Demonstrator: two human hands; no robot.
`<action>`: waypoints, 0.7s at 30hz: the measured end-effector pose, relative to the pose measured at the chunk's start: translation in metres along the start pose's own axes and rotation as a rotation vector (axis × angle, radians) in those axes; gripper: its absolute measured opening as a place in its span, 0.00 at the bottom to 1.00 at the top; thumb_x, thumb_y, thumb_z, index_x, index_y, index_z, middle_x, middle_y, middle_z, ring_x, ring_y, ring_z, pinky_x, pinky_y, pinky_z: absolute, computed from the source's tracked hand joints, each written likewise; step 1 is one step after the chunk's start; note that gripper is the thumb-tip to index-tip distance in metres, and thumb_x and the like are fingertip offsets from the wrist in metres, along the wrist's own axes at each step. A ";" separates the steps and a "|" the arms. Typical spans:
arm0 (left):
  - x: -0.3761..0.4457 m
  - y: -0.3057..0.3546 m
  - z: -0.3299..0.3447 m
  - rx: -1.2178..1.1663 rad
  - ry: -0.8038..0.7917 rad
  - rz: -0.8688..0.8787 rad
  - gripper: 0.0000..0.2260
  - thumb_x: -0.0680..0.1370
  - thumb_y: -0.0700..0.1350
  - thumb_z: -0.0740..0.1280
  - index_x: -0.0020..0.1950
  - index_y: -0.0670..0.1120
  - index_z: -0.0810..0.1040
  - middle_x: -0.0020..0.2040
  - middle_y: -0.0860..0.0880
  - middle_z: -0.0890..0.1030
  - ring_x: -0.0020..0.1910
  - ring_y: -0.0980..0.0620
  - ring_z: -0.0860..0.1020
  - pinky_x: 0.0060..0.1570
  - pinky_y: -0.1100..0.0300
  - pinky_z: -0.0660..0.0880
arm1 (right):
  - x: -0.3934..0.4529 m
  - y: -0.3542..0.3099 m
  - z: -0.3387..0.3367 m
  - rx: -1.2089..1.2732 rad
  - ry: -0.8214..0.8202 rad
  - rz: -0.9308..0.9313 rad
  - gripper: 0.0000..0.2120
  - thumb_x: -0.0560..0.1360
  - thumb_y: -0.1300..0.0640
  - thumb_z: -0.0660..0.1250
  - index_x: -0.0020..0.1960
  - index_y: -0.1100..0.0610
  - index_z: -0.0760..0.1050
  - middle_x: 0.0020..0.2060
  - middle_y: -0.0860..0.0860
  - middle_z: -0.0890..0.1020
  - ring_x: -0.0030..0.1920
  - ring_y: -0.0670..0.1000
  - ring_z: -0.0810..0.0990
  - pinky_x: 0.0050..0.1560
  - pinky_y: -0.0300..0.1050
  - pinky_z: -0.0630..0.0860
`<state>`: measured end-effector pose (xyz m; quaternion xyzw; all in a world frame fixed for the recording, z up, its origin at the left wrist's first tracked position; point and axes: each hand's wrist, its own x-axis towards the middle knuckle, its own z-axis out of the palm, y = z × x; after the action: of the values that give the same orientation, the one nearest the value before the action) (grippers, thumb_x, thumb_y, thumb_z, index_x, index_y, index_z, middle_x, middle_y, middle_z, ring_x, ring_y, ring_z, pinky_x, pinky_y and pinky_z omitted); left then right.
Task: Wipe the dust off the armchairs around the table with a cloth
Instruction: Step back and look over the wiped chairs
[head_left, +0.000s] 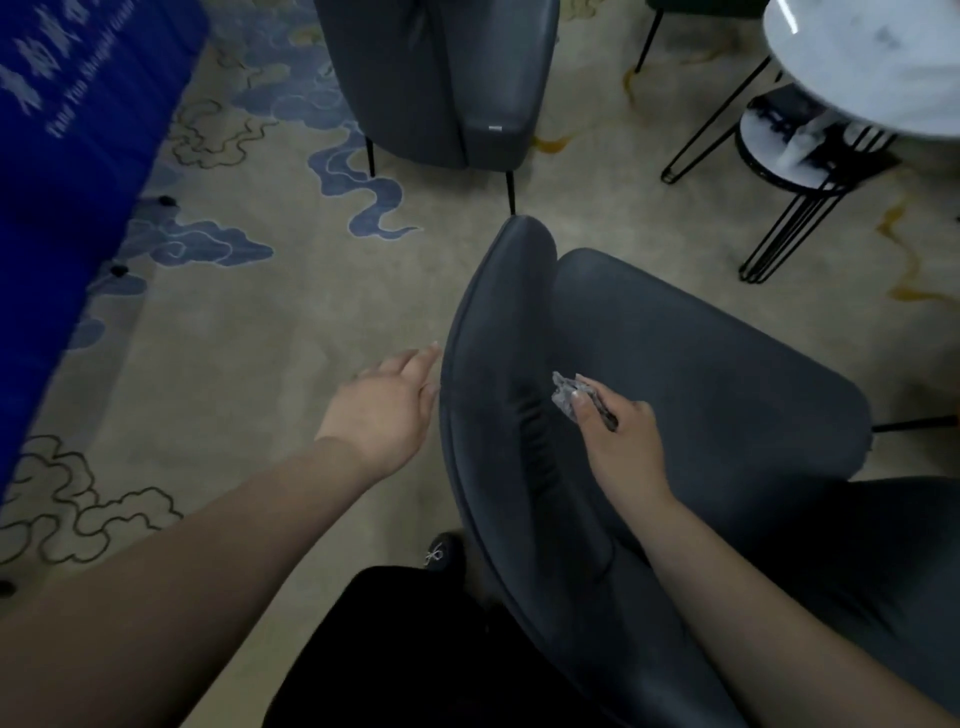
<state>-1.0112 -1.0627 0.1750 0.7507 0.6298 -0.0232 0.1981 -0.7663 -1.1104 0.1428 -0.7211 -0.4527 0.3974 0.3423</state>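
Note:
A dark grey armchair (675, 374) stands right in front of me, seen from above and behind. My right hand (618, 436) hovers over its seat and inner back, pinching a small crumpled grey cloth (566, 392) between thumb and fingers. My left hand (387, 400) reaches to the outer left edge of the chair back, fingers straight and touching the rim. A second dark grey armchair (441, 83) stands farther off at the top middle. The round white marble table (872, 67) is at the top right.
A blue banner (67, 171) slants along the left side. The table's black wire legs (779, 234) and a lower round shelf (779, 150) are at the right. Patterned beige carpet (249, 338) spreads between the chairs. My dark trousers and a shoe (441, 553) show below.

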 end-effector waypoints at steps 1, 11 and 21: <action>-0.004 -0.003 -0.005 0.042 0.006 0.012 0.22 0.82 0.52 0.52 0.77 0.53 0.56 0.75 0.48 0.64 0.68 0.42 0.69 0.65 0.50 0.67 | -0.004 -0.005 -0.002 -0.002 0.005 -0.002 0.16 0.78 0.48 0.64 0.64 0.48 0.77 0.56 0.57 0.78 0.52 0.44 0.80 0.64 0.45 0.73; 0.007 -0.072 -0.064 0.235 0.040 0.107 0.22 0.82 0.54 0.50 0.76 0.54 0.58 0.75 0.52 0.65 0.72 0.48 0.64 0.68 0.51 0.62 | 0.009 -0.097 0.057 -0.008 0.110 0.015 0.20 0.71 0.46 0.71 0.63 0.40 0.75 0.52 0.48 0.71 0.45 0.24 0.70 0.42 0.22 0.67; 0.046 -0.185 -0.120 0.352 -0.001 0.257 0.22 0.82 0.54 0.49 0.76 0.54 0.57 0.75 0.52 0.63 0.73 0.49 0.61 0.69 0.50 0.59 | 0.042 -0.168 0.158 -0.034 0.167 0.068 0.22 0.75 0.48 0.68 0.68 0.48 0.72 0.57 0.54 0.72 0.45 0.39 0.75 0.55 0.36 0.71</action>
<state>-1.2040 -0.9565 0.2231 0.8478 0.5151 -0.1079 0.0657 -0.9580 -0.9905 0.2039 -0.7725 -0.4045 0.3393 0.3527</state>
